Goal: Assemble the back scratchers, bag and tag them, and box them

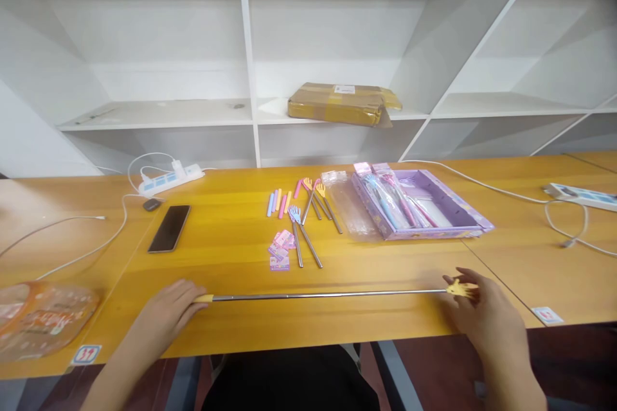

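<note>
A telescopic back scratcher (328,295) with a yellow hand-shaped head lies extended from left to right near the table's front edge. My left hand (168,311) is closed round its yellow handle end. At the other end, the fingers of my right hand (486,308) are bent around the yellow head. Behind the rod are several shorter scratchers (308,245) with blue, yellow and pink heads, several coloured handle sleeves (282,203) and small printed cards (279,253). A purple box (457,205) holds bagged scratchers (393,200), and clear plastic bags (349,209) lie at its left.
A phone (169,228), a white power strip (171,181) and cables are on the left, beside an orange-printed plastic bag (48,321). Another power strip (585,196) is at far right. A taped cardboard box (337,104) rests on the shelf (193,114).
</note>
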Motion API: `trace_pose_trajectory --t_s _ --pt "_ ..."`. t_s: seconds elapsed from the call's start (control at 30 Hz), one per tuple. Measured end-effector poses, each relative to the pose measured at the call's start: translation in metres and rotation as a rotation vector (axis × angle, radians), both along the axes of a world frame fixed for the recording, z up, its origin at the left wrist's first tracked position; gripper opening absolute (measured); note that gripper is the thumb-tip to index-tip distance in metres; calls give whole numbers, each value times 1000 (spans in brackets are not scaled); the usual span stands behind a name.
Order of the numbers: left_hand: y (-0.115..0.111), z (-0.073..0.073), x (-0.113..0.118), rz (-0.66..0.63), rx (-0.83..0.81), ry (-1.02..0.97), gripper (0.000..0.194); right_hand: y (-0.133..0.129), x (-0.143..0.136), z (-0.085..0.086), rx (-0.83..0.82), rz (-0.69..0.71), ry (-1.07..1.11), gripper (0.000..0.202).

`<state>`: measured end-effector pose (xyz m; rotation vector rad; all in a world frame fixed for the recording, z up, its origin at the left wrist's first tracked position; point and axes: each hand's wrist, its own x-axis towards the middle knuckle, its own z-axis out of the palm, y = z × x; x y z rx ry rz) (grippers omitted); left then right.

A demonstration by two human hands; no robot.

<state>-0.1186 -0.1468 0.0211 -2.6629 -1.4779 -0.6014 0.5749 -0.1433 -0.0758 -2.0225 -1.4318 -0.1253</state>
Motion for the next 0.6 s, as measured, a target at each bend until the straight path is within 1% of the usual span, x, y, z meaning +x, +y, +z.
trace_pose_trajectory --t_s 0.1,0.23,0.3,0.37,0.47,0.6 --pt "-3 -4 3 13 74 67 36 -3 -9 4 92 -10 -25 38" --pt "-4 -13 1 130 115 141 37 -4 -20 7 150 29 -86 28" --pt "-3 -18 -1 182 124 146 37 -4 -23 7 134 46 -63 29" --pt "-1 -23 -3 185 113 127 37 -2 -26 7 75 58 3 32" --pt "1 -28 -5 163 70 98 39 0 -31 10 15 17 106 38" --pt "2 -33 -7 179 -15 110 43 3 -36 15 -2 -33 166 43"
